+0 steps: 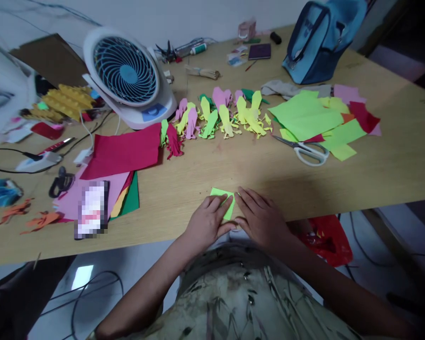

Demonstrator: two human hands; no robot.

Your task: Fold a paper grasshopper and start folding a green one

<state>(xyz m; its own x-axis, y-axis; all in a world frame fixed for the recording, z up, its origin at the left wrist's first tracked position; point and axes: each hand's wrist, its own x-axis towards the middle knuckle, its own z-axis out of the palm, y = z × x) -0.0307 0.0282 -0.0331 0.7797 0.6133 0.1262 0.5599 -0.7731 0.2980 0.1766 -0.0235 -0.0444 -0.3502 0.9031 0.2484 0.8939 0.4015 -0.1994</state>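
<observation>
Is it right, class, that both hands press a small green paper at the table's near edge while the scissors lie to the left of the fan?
Not quite. The head view shows the scissors lying right of the fan, by the loose green sheets. Both hands, left and right, do press the small green paper.

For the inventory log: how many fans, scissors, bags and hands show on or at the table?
Fan: 1
Scissors: 1
Blue bag: 1
Hands, left hand and right hand, both on one green paper: 2
Total: 5

paper (222,192) on table (393,165) edge | scissors (306,151) right-behind | fan (127,75) left-behind
</observation>
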